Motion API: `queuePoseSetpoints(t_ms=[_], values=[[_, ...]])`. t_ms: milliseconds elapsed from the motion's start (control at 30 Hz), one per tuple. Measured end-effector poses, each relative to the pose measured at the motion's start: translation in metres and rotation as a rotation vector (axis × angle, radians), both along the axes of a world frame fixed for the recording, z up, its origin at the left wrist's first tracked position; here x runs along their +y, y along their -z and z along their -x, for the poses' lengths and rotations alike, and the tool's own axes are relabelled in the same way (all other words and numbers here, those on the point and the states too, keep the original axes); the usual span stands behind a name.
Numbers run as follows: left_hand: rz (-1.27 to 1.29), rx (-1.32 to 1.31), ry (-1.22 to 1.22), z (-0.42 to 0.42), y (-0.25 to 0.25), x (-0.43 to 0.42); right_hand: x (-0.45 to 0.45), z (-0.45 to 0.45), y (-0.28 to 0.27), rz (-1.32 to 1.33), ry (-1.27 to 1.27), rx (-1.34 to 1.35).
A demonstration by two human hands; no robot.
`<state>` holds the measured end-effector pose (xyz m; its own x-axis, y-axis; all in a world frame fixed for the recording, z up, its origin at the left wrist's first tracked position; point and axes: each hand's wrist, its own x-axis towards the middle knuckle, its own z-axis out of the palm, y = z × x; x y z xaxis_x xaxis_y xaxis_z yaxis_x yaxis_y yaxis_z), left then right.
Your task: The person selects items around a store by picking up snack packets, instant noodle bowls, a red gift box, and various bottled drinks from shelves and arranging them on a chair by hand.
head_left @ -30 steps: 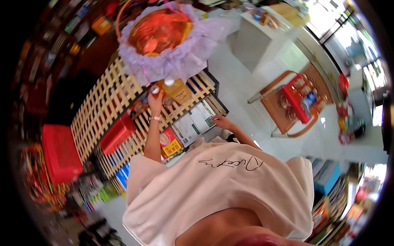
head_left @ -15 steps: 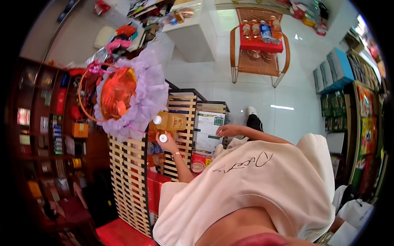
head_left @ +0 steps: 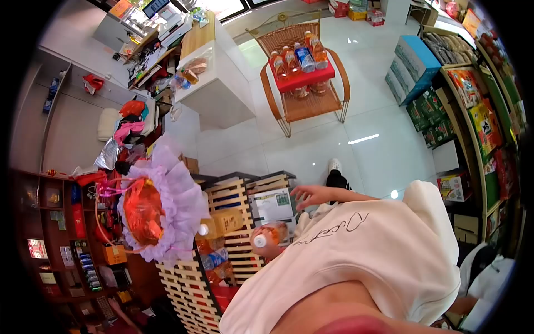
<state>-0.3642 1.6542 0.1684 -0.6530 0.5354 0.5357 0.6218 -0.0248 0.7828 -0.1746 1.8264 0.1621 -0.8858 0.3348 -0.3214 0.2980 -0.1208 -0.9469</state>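
My left hand (head_left: 270, 250) is closed round a plastic bottle of orange drink (head_left: 277, 228), whose white cap points toward me. The bottle is above the slatted wooden shelf (head_left: 242, 253). My right hand (head_left: 311, 196) is held out in front of my body, fingers apart, with nothing in it. On the shelf, left of the held bottle, lies a bottle of yellow drink (head_left: 227, 221) with a white cap. Below it are a blue-labelled bottle (head_left: 214, 258) and orange drink bottles. A basket with purple ruffles (head_left: 178, 195) and orange wrapping stands further left.
A wicker chair (head_left: 311, 106) ahead bears a red box (head_left: 305, 79) with several bottles on top. A white counter (head_left: 219, 80) stands to its left. Blue-and-white cartons (head_left: 414, 64) and a shelf of packaged goods (head_left: 481, 128) line the right side. Cartons (head_left: 272, 205) sit beside the slatted shelf.
My left hand has lifted the orange drink bottle off the shelf and moved it right, toward my body. My right hand's fingers have spread. The view has shifted, so the chair shows more to the left.
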Motion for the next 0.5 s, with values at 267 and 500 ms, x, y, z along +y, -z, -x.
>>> queuePoseSetpoints(t_ms=[267,500], values=[[-0.09,-0.277,0.793,-0.061,-0.084,0.178,0.102,-0.032,-0.047,-0.613,-0.045,0.2],[0.173,-0.635,0.958,-0.083,-0.133,0.305,0.162,-0.068,-0.071,-0.43,0.361,0.182]])
